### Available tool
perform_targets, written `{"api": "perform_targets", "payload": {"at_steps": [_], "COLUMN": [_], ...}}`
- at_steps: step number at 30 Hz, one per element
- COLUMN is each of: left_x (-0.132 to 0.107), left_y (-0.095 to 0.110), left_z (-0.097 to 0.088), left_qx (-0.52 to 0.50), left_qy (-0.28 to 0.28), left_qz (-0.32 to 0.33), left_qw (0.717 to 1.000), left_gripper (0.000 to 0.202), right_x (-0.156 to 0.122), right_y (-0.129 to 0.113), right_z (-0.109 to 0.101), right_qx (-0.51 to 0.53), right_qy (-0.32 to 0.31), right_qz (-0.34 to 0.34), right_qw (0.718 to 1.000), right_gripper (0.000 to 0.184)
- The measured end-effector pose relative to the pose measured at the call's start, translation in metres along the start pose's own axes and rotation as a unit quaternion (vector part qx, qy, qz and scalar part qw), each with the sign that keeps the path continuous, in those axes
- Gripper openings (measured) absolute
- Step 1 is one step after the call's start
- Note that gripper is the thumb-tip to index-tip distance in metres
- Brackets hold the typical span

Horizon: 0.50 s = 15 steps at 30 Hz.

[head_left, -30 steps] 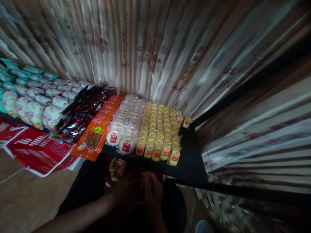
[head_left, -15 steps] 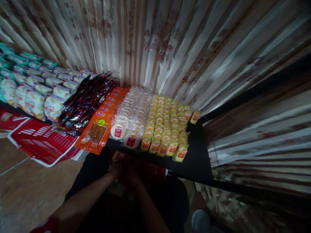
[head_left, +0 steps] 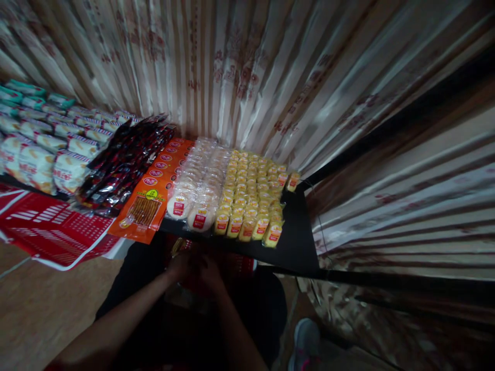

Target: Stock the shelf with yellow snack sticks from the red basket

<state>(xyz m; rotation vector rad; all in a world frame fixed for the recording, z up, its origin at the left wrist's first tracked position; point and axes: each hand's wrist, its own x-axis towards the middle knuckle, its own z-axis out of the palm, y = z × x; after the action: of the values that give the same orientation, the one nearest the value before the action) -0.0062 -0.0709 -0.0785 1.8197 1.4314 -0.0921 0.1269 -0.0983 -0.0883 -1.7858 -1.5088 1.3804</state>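
Observation:
In deep shadow under the front edge of the black shelf, my left hand and my right hand are close together. They are at a dark red basket between my knees. A shiny packet shows just beyond my left hand. The fingers of both hands are too dark to make out, so any hold is hidden. On the shelf above stand rows of small yellow-wrapped cakes, round white crackers in clear wrappers, and orange snack packs.
Left along the shelf lie dark shiny packets, white snack bags and green packets. A red shopping basket stands below them on the tiled floor. Plastic sheeting hangs behind, with a dark bar at right.
The shelf and its goods have shifted left in view as the camera turned. My hands remain low under the shelf edge, and my right hand shows a little more clearly.

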Motion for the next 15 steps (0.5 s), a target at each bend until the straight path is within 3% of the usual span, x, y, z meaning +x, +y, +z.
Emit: {"api": "perform_targets", "payload": {"at_steps": [5, 7, 11, 15], "left_x": [-0.026, -0.036, -0.056, -0.077], "left_y": [0.019, 0.026, 0.034, 0.039], "left_z": [-0.028, -0.032, -0.028, -0.028], "left_qx": [-0.100, -0.123, -0.128, -0.173], "left_qy": [0.035, 0.080, 0.182, 0.240], "left_qz": [-0.011, -0.022, 0.026, 0.111], "left_qw": [0.994, 0.989, 0.975, 0.949], "left_gripper": [0.039, 0.036, 0.025, 0.026], "right_x": [-0.024, -0.032, -0.044, -0.058], "right_y": [-0.012, -0.014, -0.025, -0.043], "right_z": [-0.019, -0.023, -0.030, -0.040], "right_qx": [-0.018, 0.012, 0.182, 0.293], "right_qy": [0.158, 0.194, 0.179, 0.167], "right_qz": [-0.016, -0.016, 0.020, -0.001], "right_qw": [0.987, 0.981, 0.967, 0.941], "right_gripper": [0.036, 0.037, 0.042, 0.042]}}
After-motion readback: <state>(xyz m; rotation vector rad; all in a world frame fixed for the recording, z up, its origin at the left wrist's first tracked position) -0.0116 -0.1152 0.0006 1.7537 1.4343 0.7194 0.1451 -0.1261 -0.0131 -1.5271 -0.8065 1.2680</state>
